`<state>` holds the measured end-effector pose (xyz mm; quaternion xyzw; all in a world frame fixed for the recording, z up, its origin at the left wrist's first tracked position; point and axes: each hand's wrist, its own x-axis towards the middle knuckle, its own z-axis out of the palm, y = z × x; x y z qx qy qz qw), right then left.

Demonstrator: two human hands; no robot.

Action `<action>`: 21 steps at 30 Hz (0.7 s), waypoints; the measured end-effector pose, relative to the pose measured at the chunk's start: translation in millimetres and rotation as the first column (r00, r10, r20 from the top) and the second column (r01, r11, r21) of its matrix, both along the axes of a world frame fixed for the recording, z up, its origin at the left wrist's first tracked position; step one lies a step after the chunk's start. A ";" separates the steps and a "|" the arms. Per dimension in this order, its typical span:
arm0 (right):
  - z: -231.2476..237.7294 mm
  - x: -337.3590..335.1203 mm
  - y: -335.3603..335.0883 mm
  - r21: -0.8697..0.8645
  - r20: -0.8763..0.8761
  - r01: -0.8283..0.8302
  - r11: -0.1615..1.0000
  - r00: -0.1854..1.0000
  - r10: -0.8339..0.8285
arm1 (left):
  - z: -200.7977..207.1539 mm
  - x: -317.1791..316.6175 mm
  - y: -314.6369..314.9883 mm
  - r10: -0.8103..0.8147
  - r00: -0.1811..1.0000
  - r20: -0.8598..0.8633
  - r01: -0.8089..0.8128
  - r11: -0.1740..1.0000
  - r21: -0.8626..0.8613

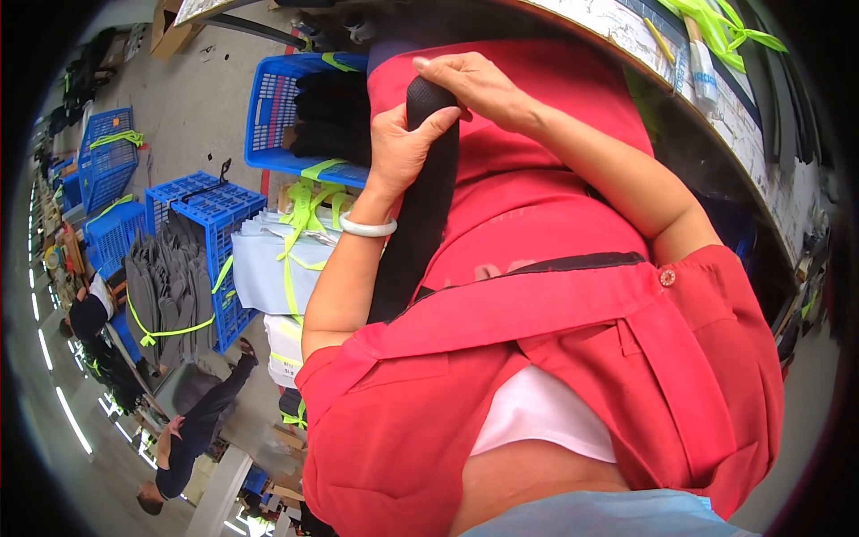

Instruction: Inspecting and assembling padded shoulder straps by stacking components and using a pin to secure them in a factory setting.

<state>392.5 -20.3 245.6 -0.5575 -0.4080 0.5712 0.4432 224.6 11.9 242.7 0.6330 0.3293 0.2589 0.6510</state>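
Observation:
A long black textile piece [420, 210] with a fine ribbed or mesh surface hangs down from my hands toward my left side. My left hand [403, 148] is closed around it just below its rounded upper end, with the thumb laid across the front. My right hand [479, 88] grips the same end from the other side, thumb over the top and fingers behind, partly hidden. Both hands are above my lap, over a red apron [528, 179]. Whether the piece is a tube or a folded strip I cannot tell.
Left of my hands stands a blue crate [268, 112] with black pieces inside. Nearer lie pale-blue bundles [277, 259] tied with yellow-green strips. Grey pieces [170, 286] sit by another blue crate [234, 286]. A worktable [617, 22] runs along the right. A person [192, 447] sits farther left.

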 end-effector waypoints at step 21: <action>-16.4 18.4 -5.1 -0.031 0.010 -0.068 0.997 0.998 0.069 | -16.8 5.5 10.6 -0.057 0.998 -0.025 0.039 0.895 -0.445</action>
